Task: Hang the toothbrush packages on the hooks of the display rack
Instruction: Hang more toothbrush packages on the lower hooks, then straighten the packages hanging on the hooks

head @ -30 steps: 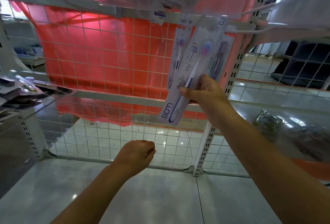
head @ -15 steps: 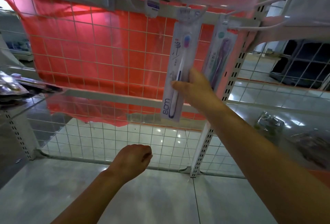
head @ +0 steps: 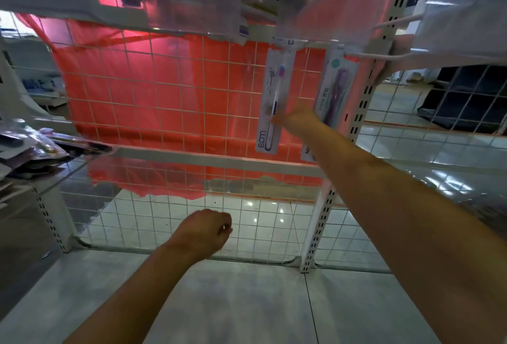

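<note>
A white toothbrush package (head: 274,91) hangs straight down from the top rail of the wire grid rack (head: 164,96); its top is hidden behind a clear plastic panel (head: 329,6). My right hand (head: 297,121) pinches its lower right edge, thumb on the front. Just to the right hangs a second package with a purple brush (head: 333,91), partly behind my wrist. My left hand (head: 203,234) hovers low in front of the rack, fingers loosely curled and holding nothing.
A pile of loose packages (head: 33,148) lies on the shelf at the left. A slotted white upright (head: 365,91) stands right of the hanging packages. White goods (head: 466,19) hang on hooks at the upper right. Red sheeting backs the grid.
The white package went from tilted in my right hand to hanging straight on the rail. My right hand stayed at its lower edge. My left hand barely moved.
</note>
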A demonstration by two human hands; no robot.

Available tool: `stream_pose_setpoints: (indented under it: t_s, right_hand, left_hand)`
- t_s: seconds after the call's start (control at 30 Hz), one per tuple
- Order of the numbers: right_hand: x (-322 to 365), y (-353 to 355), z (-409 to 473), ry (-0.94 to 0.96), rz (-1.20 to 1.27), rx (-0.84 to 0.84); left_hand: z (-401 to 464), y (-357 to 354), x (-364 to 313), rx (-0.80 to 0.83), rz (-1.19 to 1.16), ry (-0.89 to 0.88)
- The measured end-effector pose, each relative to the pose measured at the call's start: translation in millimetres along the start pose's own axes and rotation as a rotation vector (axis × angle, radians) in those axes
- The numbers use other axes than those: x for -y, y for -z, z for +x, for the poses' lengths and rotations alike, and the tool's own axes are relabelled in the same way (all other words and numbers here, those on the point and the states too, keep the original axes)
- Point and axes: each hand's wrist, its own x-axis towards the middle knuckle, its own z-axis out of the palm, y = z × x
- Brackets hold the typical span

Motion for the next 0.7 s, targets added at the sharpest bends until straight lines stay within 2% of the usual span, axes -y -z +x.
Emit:
stream_pose_setpoints:
  t_s: [0.1, 0.2, 0.3, 0.47, 0.7]
  right_hand:
    - [-6, -5, -37, 0.028, -0.294, 0.018]
    - [-12, -22, -84, 0.130, -0.455, 0.091]
    - [-8, -32, -117, 0.226, -0.640, 0.066]
    - [25, -8, -156, 0.313, -0.724, 0.084]
    - [92, 54, -189, 0.333, -0.674, 0.176]
  left_hand:
    - [0, 31, -4, -0.103, 0.036, -0.001]
    - [-5, 53, -18, -0.177, 0.063, -0.027]
    - [-14, 65, -33, -0.265, 0.129, -0.061]
    - [-35, 104, -59, -0.265, 0.153, -0.046]
    - [-68, 196, -104, -0.189, 0.112, -0.097]
